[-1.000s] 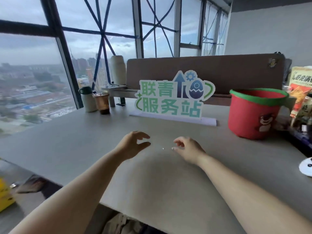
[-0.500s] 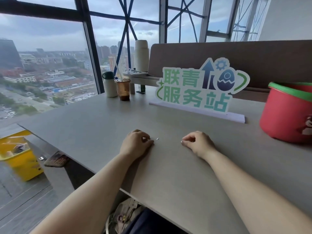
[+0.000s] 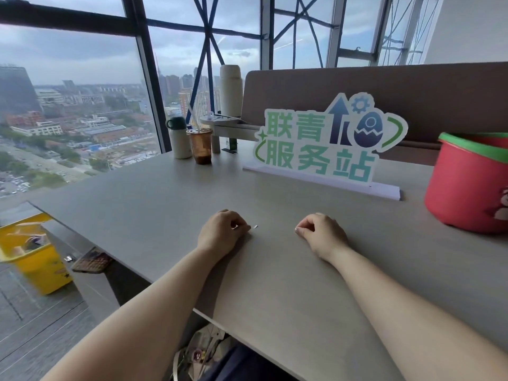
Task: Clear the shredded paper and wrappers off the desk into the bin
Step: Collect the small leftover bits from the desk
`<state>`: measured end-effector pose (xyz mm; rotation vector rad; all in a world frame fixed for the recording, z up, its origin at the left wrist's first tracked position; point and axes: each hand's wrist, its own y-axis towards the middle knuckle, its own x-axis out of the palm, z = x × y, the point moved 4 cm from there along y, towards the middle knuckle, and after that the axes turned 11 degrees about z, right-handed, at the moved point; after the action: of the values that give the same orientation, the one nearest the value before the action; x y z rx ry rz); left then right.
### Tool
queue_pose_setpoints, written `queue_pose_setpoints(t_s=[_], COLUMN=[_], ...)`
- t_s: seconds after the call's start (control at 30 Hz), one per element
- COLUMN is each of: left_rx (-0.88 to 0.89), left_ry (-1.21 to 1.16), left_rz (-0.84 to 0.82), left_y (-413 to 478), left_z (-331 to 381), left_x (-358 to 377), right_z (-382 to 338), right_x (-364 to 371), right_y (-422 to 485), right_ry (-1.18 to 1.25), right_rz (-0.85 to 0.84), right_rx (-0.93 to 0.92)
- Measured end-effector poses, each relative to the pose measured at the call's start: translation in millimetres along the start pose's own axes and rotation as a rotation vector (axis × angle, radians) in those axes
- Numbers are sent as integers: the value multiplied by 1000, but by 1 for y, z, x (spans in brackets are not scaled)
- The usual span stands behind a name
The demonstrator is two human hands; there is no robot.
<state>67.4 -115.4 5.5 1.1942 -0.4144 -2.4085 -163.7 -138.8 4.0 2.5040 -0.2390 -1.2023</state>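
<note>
A tiny white paper scrap [image 3: 255, 226] lies on the grey desk [image 3: 154, 204]. My left hand [image 3: 222, 232] rests on the desk with its fingers curled, its fingertips just left of the scrap and not touching it. My right hand [image 3: 321, 235] rests a short way to the right, fingers curled under and thumb against the forefinger, with nothing visible in it. A red bin with a green rim [image 3: 467, 188] stands on the desk at the far right. No other shreds or wrappers show on the desk.
A green and white standing sign [image 3: 324, 149] is behind the hands. A white flask [image 3: 178, 138], a brown cup [image 3: 202, 145] and a tall white bottle [image 3: 231, 90] stand at the back left. A yellow bin [image 3: 35, 257] sits on the floor to the left.
A second ago my left hand was raised with spread fingers; it has dropped onto the desk and curled beside the scrap. My right hand settled too. The view swung left.
</note>
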Motion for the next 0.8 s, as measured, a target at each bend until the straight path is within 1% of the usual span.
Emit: queue_pose_setpoints(t_s=[0.13, 0.3, 0.5, 0.67, 0.8], left_rx=[-9, -106, -102, -70, -13], left_ry=[-53, -91, -65, -28, -12], left_rz=[-4, 109, 120, 55, 4], left_y=[4, 11, 8, 3, -1], left_z=[4, -9, -10, -9, -7], left_x=[6, 2, 3, 0, -2], right_z=[-14, -45, -60, -59, -60], right_x=[12, 35, 51, 54, 54], right_y=[5, 11, 20, 20, 19], right_ry=[68, 144, 197, 165, 155], right_rz=[-39, -66, -115, -178, -173], right_rx=[-55, -121, -158, -178, -172])
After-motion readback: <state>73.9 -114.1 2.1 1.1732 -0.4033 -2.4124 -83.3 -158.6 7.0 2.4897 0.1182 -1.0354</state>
